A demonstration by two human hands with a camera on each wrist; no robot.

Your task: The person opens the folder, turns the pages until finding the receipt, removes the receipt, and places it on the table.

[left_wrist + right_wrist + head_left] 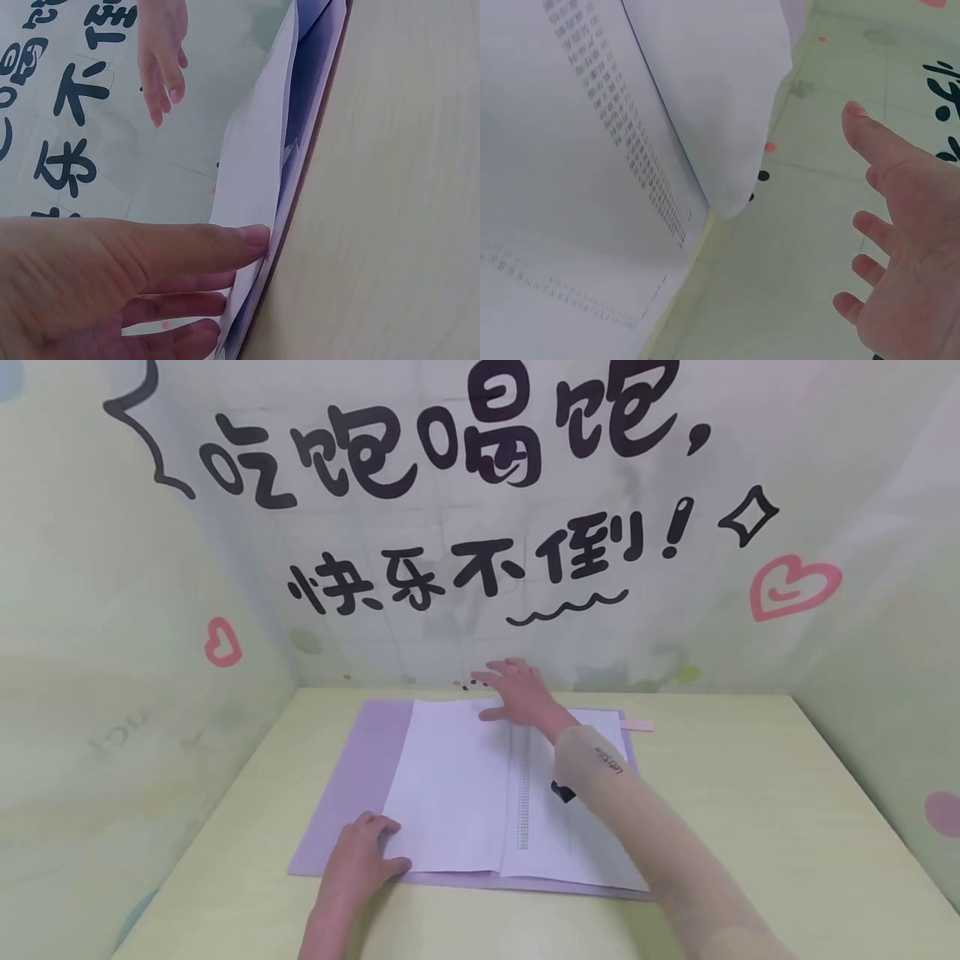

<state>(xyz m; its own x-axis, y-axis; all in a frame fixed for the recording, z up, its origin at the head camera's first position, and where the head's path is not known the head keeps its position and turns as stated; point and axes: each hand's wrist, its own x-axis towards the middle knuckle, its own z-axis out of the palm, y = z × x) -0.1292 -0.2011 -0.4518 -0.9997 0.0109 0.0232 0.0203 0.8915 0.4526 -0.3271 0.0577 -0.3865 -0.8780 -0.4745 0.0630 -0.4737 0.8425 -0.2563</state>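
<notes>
A purple-covered folder or booklet (pixel 337 810) lies spread on the table, a white page (pixel 450 785) on its left side and a printed page (pixel 592 852) on its right. My left hand (pixel 358 860) rests at the lower left of the white page. In the left wrist view its thumb (pixel 202 247) lies along the page's edge, with the other fingers beside it. Past the pages' top edge, my right hand (pixel 519 695) is raised with spread fingers. Nothing is in that palm (pixel 922 262) in the right wrist view, where a page corner (pixel 731 195) lifts and curls nearby.
A pale wooden table (pixel 772 827) carries the folder. Printed panels with large black lettering (pixel 487 568) and pink hearts (pixel 795 587) rise behind and at both sides. One pink tab (pixel 639 725) sticks out at the folder's upper right. A small black mark (pixel 562 792) shows beside the right sleeve.
</notes>
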